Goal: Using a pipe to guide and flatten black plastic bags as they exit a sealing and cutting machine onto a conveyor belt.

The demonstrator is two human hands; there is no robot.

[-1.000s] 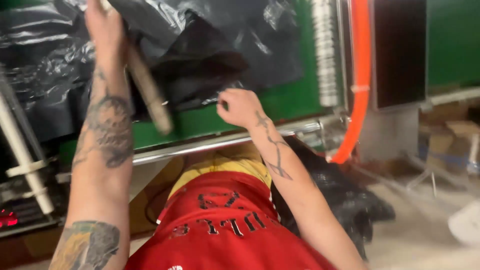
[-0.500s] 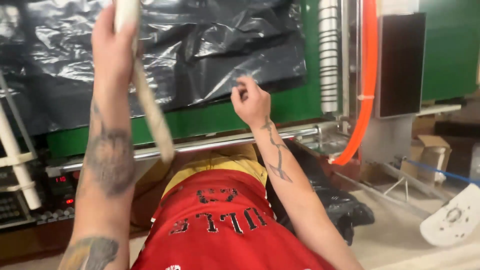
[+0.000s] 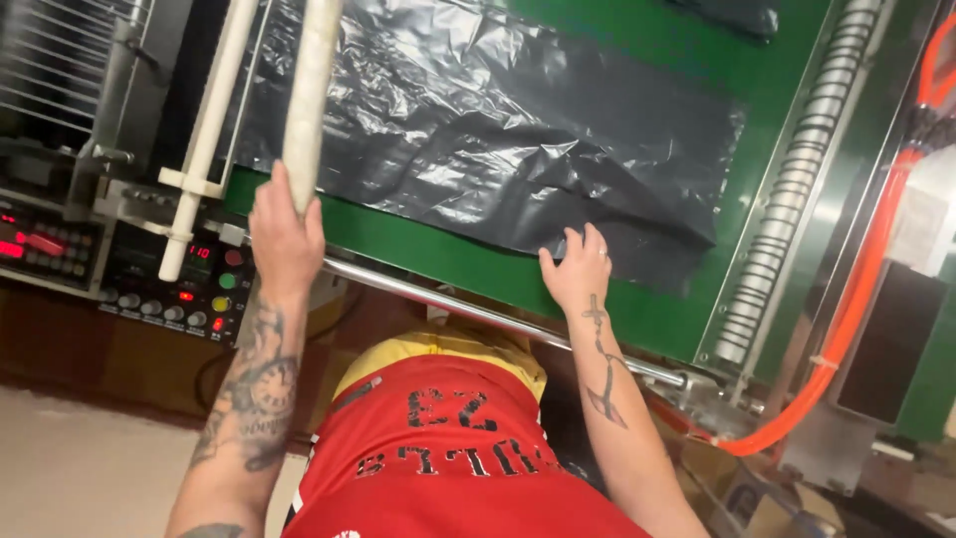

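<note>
Black plastic sheet (image 3: 478, 130) pressed on the green machine bed (image 3: 637, 309)
A pale rod (image 3: 307, 100) left of the sheet is gripped by closed left hand (image 3: 287, 239) fingers; the sheet's near edge is touched by spread right hand (image 3: 576, 271) fingers, nothing grasped.

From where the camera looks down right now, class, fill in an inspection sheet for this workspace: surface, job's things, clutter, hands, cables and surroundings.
Surface: green machine bed, with a metal rail along its near edge.
Job's things: black plastic sheet lying wrinkled on the bed; pale rod held upright.
Clutter: nothing seen on the bed besides the sheet.
Hands: left hand closed around the rod's lower end; right hand open, fingers on the sheet's near edge.
Cables: orange hose curving down the right side; ribbed metal tube beside the bed.
Surroundings: control panel with lit buttons at left; white bar leaning beside the rod.
</note>
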